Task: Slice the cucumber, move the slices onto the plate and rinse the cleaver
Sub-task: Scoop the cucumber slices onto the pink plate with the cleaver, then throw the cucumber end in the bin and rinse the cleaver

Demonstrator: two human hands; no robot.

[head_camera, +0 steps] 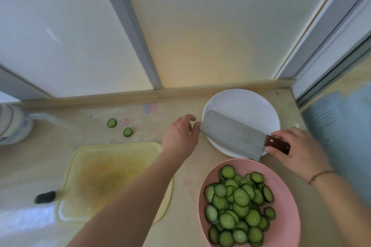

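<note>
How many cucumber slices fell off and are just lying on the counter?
2. One round green cucumber slice lies on the beige counter beyond the yellow cutting board; the other slice sits just right of it, nearer the board. More could hide behind the arms.

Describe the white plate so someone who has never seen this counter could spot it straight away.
Start at the far right corner of the beige counter, where the backsplash meets the window frame. The white plate sits there, just beyond the pink plate heaped with cucumber slices. Unlike that one, it holds no slices, and the cleaver lies across it.
</note>
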